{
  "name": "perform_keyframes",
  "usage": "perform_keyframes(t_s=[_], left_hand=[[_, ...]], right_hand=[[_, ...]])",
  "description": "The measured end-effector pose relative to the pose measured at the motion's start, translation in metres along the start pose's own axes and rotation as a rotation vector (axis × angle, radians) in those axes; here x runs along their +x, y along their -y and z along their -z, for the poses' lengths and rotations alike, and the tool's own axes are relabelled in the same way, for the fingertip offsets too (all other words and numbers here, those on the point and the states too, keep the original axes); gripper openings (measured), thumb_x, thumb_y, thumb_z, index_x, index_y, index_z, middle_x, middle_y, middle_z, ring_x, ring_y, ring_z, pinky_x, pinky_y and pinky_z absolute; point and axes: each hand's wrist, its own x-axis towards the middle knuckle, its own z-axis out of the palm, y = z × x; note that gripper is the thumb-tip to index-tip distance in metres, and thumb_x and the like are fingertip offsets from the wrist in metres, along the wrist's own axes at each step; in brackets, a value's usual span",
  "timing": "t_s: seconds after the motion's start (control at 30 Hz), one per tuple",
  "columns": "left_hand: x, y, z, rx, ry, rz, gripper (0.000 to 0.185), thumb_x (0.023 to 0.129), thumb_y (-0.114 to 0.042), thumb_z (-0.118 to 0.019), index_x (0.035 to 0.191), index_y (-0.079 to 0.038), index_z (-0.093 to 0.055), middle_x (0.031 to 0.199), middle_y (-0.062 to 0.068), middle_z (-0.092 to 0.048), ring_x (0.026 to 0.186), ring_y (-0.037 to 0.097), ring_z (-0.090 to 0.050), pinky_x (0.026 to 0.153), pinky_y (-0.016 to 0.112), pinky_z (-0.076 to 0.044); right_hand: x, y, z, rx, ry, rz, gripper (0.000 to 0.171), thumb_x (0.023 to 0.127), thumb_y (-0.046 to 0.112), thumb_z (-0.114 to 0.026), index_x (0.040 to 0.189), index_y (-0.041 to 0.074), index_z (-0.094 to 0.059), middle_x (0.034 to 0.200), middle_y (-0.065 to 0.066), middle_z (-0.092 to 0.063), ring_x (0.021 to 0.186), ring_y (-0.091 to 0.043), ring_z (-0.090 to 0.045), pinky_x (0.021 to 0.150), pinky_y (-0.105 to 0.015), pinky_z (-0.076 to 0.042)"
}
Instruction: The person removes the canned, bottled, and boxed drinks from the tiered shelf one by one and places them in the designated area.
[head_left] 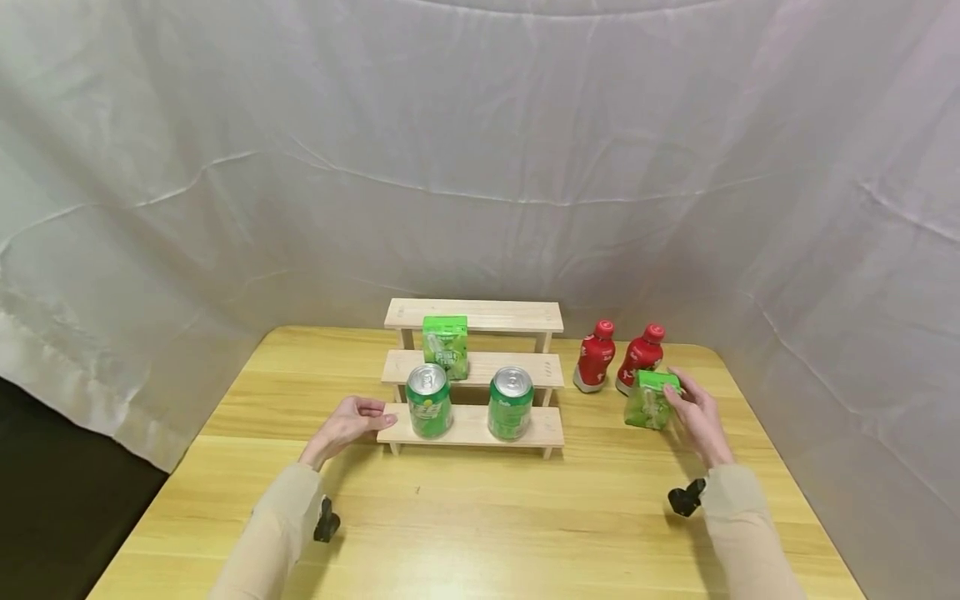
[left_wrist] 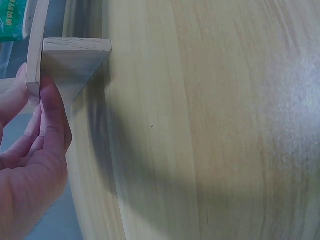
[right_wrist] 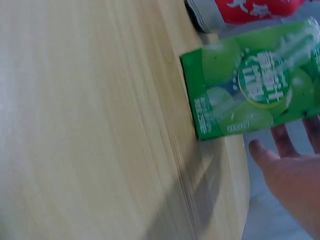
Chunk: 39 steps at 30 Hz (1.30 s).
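Two hands were at work on the wooden counter (head_left: 480, 517) as we looked down. Our left hand (head_left: 348, 425) lay relaxed with straight fingers touching the left end of the lowest step of a small three-step wooden rack (head_left: 474, 367), which stood toward the far edge of the counter, near its middle. In the left wrist view, the fingertips (left_wrist: 50, 107) pressed against the end of that board (left_wrist: 75, 52) and nothing was held.

Our right hand (head_left: 697, 417) was beside a green juice carton (head_left: 651, 400) standing near the counter's right edge. From the head view the fingers seemed to rest on the carton's right side and top; in the right wrist view the carton (right_wrist: 252, 87) was blurred and the fingers (right_wrist: 280, 145) lay spread just next to it, so we could not tell whether they gripped it.

Two green cans (head_left: 429, 402) (head_left: 511, 404) stood on the lowest step, and a second green carton (head_left: 446, 346) stood on the middle step. Two red bottles (head_left: 596, 357) (head_left: 641, 354) stood between the rack and the carton near our right hand, toward the far right corner.
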Motion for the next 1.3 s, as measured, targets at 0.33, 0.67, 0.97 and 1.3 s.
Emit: perform_keyframes(t_s=[0.33, 0.67, 0.97, 1.3], left_hand=[[-0.001, -0.003, 0.000, -0.006, 0.004, -0.001, 0.057, 0.093, -0.014, -0.071, 0.133, 0.018, -0.048, 0.123, 0.031, -0.061, 0.105, 0.026, -0.064, 0.098, 0.039, -0.056], [0.000, -0.002, 0.001, -0.002, 0.004, -0.003, 0.057, 0.093, -0.016, -0.071, 0.133, 0.018, -0.048, 0.125, 0.031, -0.060, 0.107, 0.029, -0.063, 0.099, 0.042, -0.055], [-0.002, -0.003, 0.000, 0.003, 0.014, -0.010, 0.057, 0.093, -0.016, -0.071, 0.132, 0.018, -0.048, 0.125, 0.032, -0.059, 0.107, 0.028, -0.063, 0.099, 0.043, -0.055], [0.000, -0.001, 0.002, 0.010, 0.008, -0.004, 0.057, 0.093, -0.016, -0.071, 0.132, 0.019, -0.048, 0.124, 0.032, -0.059, 0.106, 0.028, -0.063, 0.096, 0.038, -0.056]], right_hand=[[0.000, 0.014, -0.024, -0.234, -0.259, 0.084, 0.051, 0.102, 0.017, -0.057, 0.149, 0.003, -0.044, 0.151, -0.022, -0.044, 0.140, -0.026, -0.037, 0.121, -0.040, -0.028], [0.003, 0.051, -0.059, -0.319, -0.243, 0.225, 0.042, 0.101, 0.018, -0.061, 0.139, 0.001, -0.056, 0.142, -0.023, -0.051, 0.140, -0.036, -0.035, 0.121, -0.060, -0.017], [0.007, 0.096, -0.086, -0.452, -0.064, 0.322, 0.039, 0.102, 0.015, -0.057, 0.137, -0.003, -0.056, 0.141, -0.026, -0.052, 0.132, -0.041, -0.046, 0.110, -0.060, -0.037], [0.016, 0.146, -0.110, -0.458, 0.190, 0.255, 0.047, 0.103, 0.022, -0.058, 0.145, 0.003, -0.049, 0.151, -0.023, -0.047, 0.140, -0.044, -0.042, 0.119, -0.061, -0.032]])
